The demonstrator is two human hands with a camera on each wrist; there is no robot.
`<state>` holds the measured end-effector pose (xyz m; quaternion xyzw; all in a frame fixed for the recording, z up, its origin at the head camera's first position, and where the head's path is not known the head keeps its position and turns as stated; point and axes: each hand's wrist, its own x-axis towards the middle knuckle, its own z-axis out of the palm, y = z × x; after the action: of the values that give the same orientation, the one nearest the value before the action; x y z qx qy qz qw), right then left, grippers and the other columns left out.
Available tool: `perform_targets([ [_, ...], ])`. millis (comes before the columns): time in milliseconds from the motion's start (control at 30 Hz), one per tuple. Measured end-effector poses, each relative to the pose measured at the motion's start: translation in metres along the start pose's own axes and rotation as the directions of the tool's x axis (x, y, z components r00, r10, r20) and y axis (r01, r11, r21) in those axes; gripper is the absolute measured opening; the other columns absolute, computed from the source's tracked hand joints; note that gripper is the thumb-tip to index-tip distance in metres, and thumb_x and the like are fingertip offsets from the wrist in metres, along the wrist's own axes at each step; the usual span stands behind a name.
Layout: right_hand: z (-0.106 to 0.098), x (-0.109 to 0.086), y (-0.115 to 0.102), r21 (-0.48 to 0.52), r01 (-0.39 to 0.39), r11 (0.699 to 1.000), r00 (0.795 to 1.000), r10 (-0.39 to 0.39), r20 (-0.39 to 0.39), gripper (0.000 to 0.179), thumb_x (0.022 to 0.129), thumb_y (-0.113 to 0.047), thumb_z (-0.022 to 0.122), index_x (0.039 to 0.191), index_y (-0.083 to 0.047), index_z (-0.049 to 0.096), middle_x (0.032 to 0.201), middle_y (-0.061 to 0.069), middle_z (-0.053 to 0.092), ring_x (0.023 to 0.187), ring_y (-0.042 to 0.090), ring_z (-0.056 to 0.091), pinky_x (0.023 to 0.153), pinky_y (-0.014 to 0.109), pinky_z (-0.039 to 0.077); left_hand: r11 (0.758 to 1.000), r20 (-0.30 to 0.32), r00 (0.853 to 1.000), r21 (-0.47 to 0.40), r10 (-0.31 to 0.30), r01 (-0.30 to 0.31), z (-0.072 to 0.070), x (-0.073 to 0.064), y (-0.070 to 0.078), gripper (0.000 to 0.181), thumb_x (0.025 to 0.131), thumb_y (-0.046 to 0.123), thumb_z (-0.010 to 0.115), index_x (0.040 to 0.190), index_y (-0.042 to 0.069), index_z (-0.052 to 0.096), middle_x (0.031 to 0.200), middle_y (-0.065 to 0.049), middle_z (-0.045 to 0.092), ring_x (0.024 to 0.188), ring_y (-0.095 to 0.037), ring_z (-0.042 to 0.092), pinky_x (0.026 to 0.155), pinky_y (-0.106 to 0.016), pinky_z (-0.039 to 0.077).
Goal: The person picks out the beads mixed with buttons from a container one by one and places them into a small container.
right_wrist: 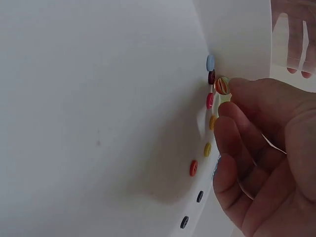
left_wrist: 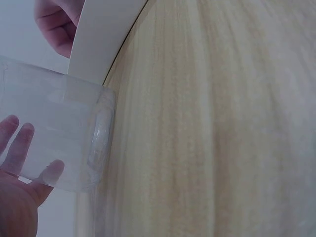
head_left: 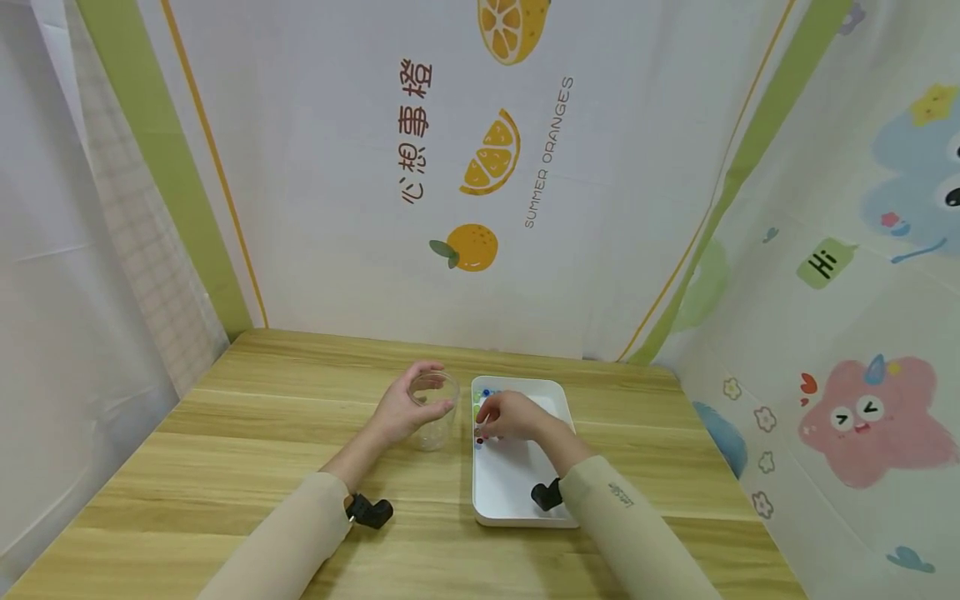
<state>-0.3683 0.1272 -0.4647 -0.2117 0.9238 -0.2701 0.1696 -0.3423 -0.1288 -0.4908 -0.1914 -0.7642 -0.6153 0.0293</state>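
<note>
My left hand (head_left: 401, 412) grips a clear plastic cup (head_left: 432, 435) from its left side, thumb and fingers around the upper part. The cup stands upright just left of a white tray (head_left: 513, 492). Over the tray's left side is my right hand (head_left: 517, 415), fingers curled. In the right wrist view its thumb and forefinger pinch a marble with coloured swirls (right_wrist: 222, 85) close to the tray wall. Beside it along that wall lie several small buttons, among them a light blue button (right_wrist: 210, 63), an orange-red button (right_wrist: 193, 168) and a black button (right_wrist: 184, 222).
Both stand on a wood-grain table (head_left: 247, 433). A white curtain (head_left: 345, 250) with orange prints hangs behind the table's back edge, and a patterned curtain (head_left: 795, 333) on the right. Small blue pieces (head_left: 487, 392) lie in the tray's far left corner.
</note>
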Motion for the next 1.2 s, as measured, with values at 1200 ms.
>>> perform_targets([
  [1200,0.002,-0.004,0.016,0.065,-0.034,0.997,0.995,0.04,-0.095,0.01,0.096,-0.017,0.082,0.103,-0.012,0.078,0.089,-0.001,0.073,0.073,0.014,0.066,0.068,0.026,0.055,0.999,-0.016,1.0,-0.029,-0.02,0.02,0.002,-0.002,0.002,0.066,0.094,0.016,0.085,0.151,0.011,0.053,0.152,-0.028,0.062,0.143,-0.044,0.059,0.118,-0.071,0.045],
])
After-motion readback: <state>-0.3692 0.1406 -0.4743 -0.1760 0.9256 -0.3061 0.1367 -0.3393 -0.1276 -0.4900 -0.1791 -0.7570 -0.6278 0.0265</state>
